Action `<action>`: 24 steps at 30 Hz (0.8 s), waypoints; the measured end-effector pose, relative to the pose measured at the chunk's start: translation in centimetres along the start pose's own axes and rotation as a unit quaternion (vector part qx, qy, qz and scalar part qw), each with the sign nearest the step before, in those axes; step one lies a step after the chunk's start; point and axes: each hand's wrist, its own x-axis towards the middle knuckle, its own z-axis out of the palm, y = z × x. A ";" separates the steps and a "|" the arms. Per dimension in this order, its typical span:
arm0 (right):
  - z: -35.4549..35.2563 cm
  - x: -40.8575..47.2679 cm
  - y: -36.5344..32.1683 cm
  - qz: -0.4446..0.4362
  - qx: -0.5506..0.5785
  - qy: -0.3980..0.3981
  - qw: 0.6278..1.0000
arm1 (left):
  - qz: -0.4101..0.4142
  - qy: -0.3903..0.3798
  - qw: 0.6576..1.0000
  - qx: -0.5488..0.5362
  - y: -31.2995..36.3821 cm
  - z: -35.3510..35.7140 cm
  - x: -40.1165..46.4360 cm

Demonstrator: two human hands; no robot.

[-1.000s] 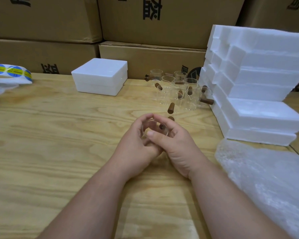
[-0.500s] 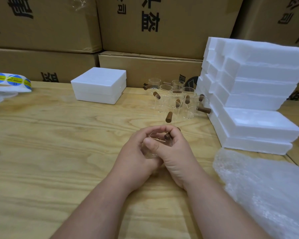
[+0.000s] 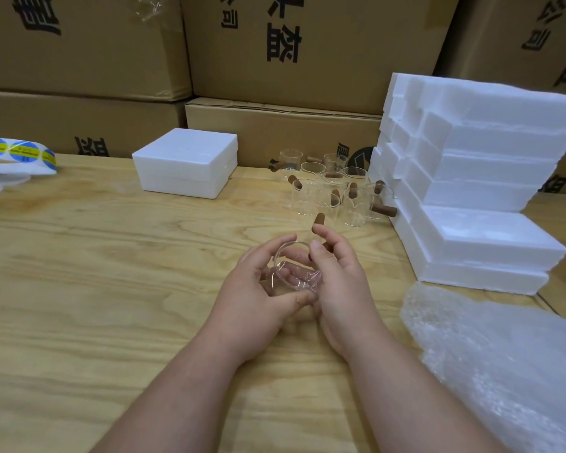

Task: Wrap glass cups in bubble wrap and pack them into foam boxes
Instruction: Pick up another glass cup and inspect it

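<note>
2 hands (image 3: 255,289), 1 cup (image 3: 291,273), 1 closed foam box (image 3: 185,161)

Held glass cup (image 3: 291,269) base is hidden behind left hand (image 3: 255,289) fingers. Bubble wrap (image 3: 504,371) is cut off right. Sticker roll (image 3: 17,155) is cropped at left; print unreadable.

cups (image 3: 332,188) left of foam stack (image 3: 477,178)

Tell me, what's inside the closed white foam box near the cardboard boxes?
That cannot be seen. The closed white foam box has its lid on, so only its outside shows on the wooden table. Behind it stand brown cardboard boxes.
</note>
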 end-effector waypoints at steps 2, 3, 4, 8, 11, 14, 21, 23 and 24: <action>-0.1 0.1 -0.1 0.009 0.017 -0.009 1.000 | -0.005 0.003 1.000 -0.018 0.0 0.0 0.1; -0.1 0.1 -0.2 0.014 0.018 -0.012 1.000 | -0.008 0.006 0.999 -0.033 0.1 0.1 0.1; -0.2 0.2 -0.3 0.020 0.020 -0.016 0.999 | -0.011 0.011 0.999 -0.047 0.1 0.1 0.1; -0.4 0.3 -0.3 0.034 0.020 -0.036 0.999 | -0.013 0.022 0.998 -0.062 0.3 0.2 0.1; -0.4 0.1 -0.4 0.034 -0.015 -0.054 0.998 | -0.017 0.034 0.997 -0.065 0.6 0.3 0.2; -0.4 -0.1 -0.4 0.028 -0.038 -0.064 0.997 | -0.014 0.053 0.995 -0.081 0.4 0.2 0.5; -0.2 -0.4 0.3 0.006 -0.090 -0.075 0.993 | 0.000 0.086 0.995 -0.060 -0.5 0.3 0.7; 0.1 -0.5 0.3 0.007 -0.108 -0.071 0.992 | 0.003 0.088 0.996 -0.027 -0.5 0.3 0.7; 0.2 -0.5 0.3 0.007 -0.112 -0.063 0.992 | 0.007 0.086 0.996 -0.016 -0.5 0.3 0.7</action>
